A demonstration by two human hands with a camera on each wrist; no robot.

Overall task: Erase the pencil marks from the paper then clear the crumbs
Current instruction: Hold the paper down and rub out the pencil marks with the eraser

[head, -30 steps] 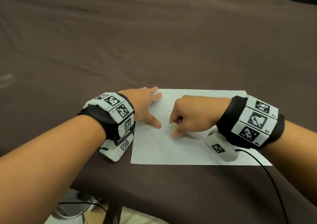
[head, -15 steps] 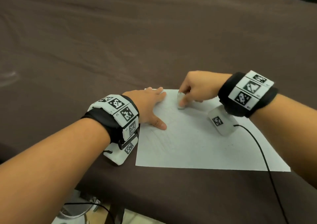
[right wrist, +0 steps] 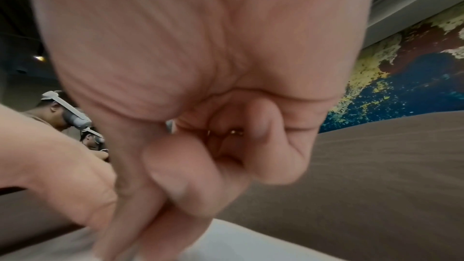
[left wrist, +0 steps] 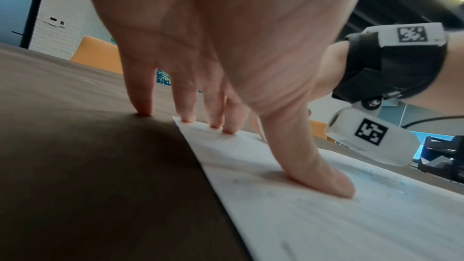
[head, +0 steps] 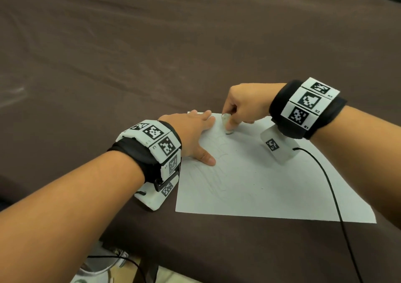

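Evidently thin and light, the paper [head: 249, 187] lies on the brown table [head: 152, 54], left hand [head: 191, 137] flat pinning its far-left corner, right hand [head: 245, 104] pinching the eraser [head: 226, 124] against it.

The scene is viewed by the head camera from above and behind the paper [head: 260, 185], tilted forward and down, so that the whole sheet and both forearms are taken in from a moderate distance. The left wrist view is set very low, just beside the paper's [left wrist: 326, 215] near-left edge, and is aimed along the left hand [left wrist: 213, 47] across the sheet; the right wrist band [left wrist: 391, 66] is caught beyond it. The right wrist view is placed close above the paper [right wrist: 251, 245], facing along the right hand [right wrist: 200, 106], which fills most of it. The paper is shared by all three views.
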